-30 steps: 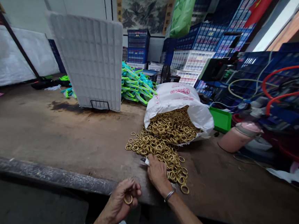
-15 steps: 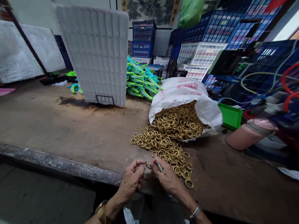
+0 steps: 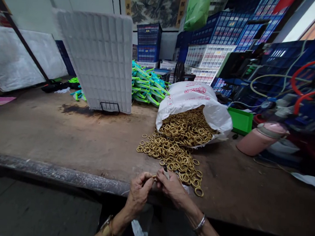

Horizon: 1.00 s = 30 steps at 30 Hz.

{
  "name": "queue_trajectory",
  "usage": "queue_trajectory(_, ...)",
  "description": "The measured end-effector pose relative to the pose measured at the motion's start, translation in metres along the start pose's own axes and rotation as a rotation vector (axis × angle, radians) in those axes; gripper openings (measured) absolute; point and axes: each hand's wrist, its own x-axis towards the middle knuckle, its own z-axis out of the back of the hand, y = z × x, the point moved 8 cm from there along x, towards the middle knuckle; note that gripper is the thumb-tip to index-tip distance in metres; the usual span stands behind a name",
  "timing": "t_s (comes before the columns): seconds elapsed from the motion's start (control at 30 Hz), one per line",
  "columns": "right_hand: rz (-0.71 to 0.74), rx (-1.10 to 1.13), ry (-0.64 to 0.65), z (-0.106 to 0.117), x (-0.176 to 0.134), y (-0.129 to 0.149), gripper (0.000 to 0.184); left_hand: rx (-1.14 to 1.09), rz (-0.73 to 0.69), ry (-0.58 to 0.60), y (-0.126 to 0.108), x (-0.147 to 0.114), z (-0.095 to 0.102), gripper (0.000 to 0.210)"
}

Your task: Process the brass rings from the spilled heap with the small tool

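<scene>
A gold-coloured ring [image 3: 154,177] is between my two hands, over the near edge of the table. My left hand [image 3: 139,190] pinches it between thumb and fingers. My right hand [image 3: 172,185] is closed round a small pale tool [image 3: 166,172] with a dark tip that points up; its exact kind cannot be made out. The right fingertips meet the ring's other side. Just beyond my hands, a loose heap of the same rings [image 3: 171,150] spills from the mouth of a white woven sack [image 3: 189,89] lying on its side.
On the wooden table [image 3: 89,141] stands an upright white ribbed panel [image 3: 96,61] in a black wire holder. Behind it are green and blue pieces [image 3: 147,86]. A pink bottle [image 3: 260,140] and a green tray [image 3: 240,120] are at right. Stacked crates [image 3: 149,40] stand at the back.
My left hand has closed in on the ring and now pinches it beside my right fingers. The tool in my right hand has tipped upward, showing its dark end. The view has shifted slightly.
</scene>
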Motion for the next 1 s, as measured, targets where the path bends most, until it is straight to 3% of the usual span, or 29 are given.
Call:
queue_trajectory(0.37,0.2,-0.348,-0.1,0.002,-0.003,0.031,0.026,-0.092,0.235,-0.008,0.027,-0.006,0.002,0.031)
queue_trajectory(0.5,0.224,-0.391,-0.087,-0.002,-0.003,0.031,0.027,-0.229,0.299,0.071,0.033,-0.009,-0.004,0.033)
queue_trajectory(0.7,0.252,-0.364,-0.112,0.0,-0.002,0.03,0.026,-0.42,0.331,0.12,0.037,-0.014,-0.01,0.028)
queue_trajectory(0.83,0.276,-0.536,-0.134,0.001,-0.002,0.023,0.021,-0.429,0.321,0.087,0.037,-0.014,-0.008,0.028)
queue_trajectory(0.93,0.292,-0.643,-0.059,-0.007,-0.004,0.016,0.011,-0.391,0.294,0.071,0.035,-0.012,-0.004,0.029)
queue_trajectory(1.0,0.301,-0.681,-0.011,-0.013,-0.006,0.013,0.014,-0.363,0.283,0.049,0.034,-0.01,-0.001,0.03)
